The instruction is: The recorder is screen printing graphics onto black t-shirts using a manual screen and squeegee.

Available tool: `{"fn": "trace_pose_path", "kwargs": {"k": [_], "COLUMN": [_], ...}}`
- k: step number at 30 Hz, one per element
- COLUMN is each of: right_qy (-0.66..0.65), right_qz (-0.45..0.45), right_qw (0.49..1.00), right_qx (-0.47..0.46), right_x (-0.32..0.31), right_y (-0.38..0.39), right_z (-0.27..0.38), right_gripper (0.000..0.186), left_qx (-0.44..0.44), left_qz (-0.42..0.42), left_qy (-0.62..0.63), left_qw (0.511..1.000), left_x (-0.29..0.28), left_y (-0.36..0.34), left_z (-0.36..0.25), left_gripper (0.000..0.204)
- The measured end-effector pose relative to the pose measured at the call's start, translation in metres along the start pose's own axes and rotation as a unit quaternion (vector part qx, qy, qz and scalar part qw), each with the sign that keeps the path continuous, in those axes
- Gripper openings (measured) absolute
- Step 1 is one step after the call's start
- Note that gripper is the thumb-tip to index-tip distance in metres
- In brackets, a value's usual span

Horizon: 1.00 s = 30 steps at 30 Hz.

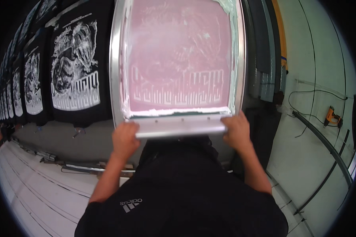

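Observation:
A screen printing frame [182, 128] with silver metal edges lies in front of me. Its pink mesh [178, 51] carries a faint pale design, with white ink along the lower edge and pale green tape at the right side. My left hand [125, 137] is closed round the frame's near left corner. Round the near right corner my right hand [237, 130] is closed in the same way. What lies beneath the frame is mostly hidden.
To the left, black shirts [75, 67] with white prints lie in a long row. A pale wall [304, 51] stands at the right. Near it are an orange heat gun [333, 117] and a dark curved pipe [324, 138]. White floor [31, 185] shows at the lower left.

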State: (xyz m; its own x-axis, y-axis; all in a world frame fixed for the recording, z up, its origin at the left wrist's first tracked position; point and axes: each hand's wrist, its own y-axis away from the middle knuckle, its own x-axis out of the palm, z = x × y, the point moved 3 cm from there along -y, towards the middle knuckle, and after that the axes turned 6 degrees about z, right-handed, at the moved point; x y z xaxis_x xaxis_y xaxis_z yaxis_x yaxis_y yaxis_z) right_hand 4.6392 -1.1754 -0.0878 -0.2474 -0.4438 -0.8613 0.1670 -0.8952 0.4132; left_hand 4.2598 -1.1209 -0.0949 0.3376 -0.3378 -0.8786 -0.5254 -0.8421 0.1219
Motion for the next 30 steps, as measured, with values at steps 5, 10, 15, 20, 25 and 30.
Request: {"fn": "trace_pose_path", "kwargs": {"k": [5,10,15,20,25,30], "right_qy": [0.025,0.064,0.101,0.092,0.024,0.023], "right_qz": [-0.092,-0.120,-0.143,-0.092,-0.053,-0.023], "right_qw": [0.995,0.990,0.984,0.991,0.996,0.999], "right_qx": [-0.015,0.038,0.023,0.026,-0.063,-0.043], "right_x": [0.010,-0.087,-0.171,-0.230,-0.271,-0.285], "right_y": [-0.034,-0.206,-0.341,-0.408,-0.424,-0.452], "right_z": [-0.015,-0.063,-0.102,-0.127,-0.122,-0.157], "right_gripper": [0.054,0.052,0.036,0.044,0.047,0.053], "left_qx": [0.042,0.010,0.000,-0.001,0.036,-0.149], "left_qz": [-0.090,-0.079,-0.080,-0.021,-0.395,0.194], "left_qy": [-0.035,-0.071,-0.133,-0.078,-0.191,0.209], "left_qw": [0.994,0.994,0.988,0.997,0.898,0.947], "left_x": [0.007,-0.041,-0.091,-0.130,-0.160,-0.071], "left_y": [-0.051,-0.247,-0.404,-0.466,-0.413,-0.227], "left_z": [0.024,0.081,0.118,0.119,0.095,0.013], "left_gripper": [0.036,0.033,0.027,0.033,0.057,0.026]}}
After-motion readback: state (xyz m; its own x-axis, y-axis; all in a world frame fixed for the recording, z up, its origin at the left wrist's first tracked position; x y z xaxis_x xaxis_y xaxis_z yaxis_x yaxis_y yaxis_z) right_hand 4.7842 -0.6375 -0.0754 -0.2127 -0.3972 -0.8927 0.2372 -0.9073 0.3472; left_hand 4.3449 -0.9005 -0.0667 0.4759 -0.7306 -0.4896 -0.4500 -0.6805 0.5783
